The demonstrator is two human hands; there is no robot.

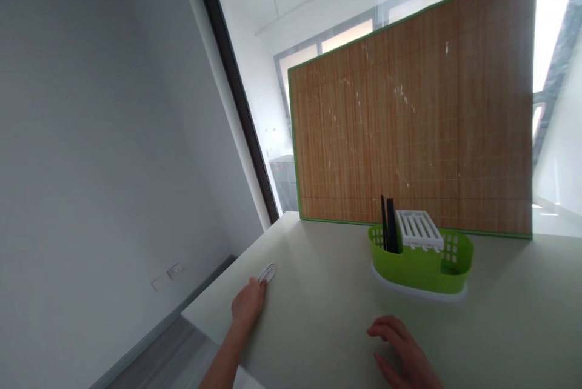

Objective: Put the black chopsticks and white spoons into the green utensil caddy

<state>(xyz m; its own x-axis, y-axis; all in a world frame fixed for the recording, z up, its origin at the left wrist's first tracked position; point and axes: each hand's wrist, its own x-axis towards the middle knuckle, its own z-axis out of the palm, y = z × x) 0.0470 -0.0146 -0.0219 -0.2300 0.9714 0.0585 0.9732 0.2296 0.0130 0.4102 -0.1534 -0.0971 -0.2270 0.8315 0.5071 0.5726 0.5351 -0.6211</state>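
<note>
At the table's left side, my left hand [248, 302] is closed on the handles of some spoons [269, 272], whose pale, shiny bowls point away from me. My right hand [400, 349] is over the near part of the table, thumb and fingers apart, holding nothing. Beyond it stands a green utensil basket [409, 271] on a white base, with square holes in its upper walls. Black chopsticks [391, 225] stand upright in its left part. A white slotted rack [419, 229] sits over its middle.
The pale table [318, 292] has its left edge beside my left forearm. A brown bamboo mat [409, 110] with green edging stands upright along the back, before a window. A grey wall [113, 134] with sockets rises on the left.
</note>
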